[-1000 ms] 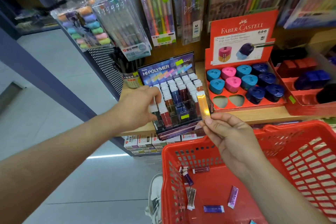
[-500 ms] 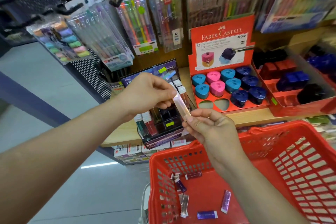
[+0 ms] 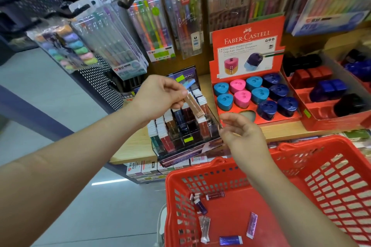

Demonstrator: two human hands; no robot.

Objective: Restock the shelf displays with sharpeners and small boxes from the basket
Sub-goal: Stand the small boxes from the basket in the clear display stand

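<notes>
My left hand (image 3: 160,97) pinches a slim orange small box (image 3: 195,106) by its upper end, holding it tilted over the clear lead-box display (image 3: 181,128) on the wooden shelf. Just right of that display, my right hand (image 3: 240,130) hovers with fingers loosely apart and holds nothing. Below sits the red basket (image 3: 313,164), with several small boxes (image 3: 252,224) scattered on its floor. A red Faber-Castell tray (image 3: 249,46) of blue, pink and dark sharpeners (image 3: 260,95) stands to the right; two front slots are bare.
Packs of pens and highlighters (image 3: 152,26) hang on hooks above the shelf. More red trays with dark sharpeners (image 3: 329,90) stand at the far right. Stacked boxes (image 3: 148,168) fill the shelf below. Grey floor lies to the left.
The small orange box passed from my right hand to my left hand. My right hand let go and dropped slightly away to the right.
</notes>
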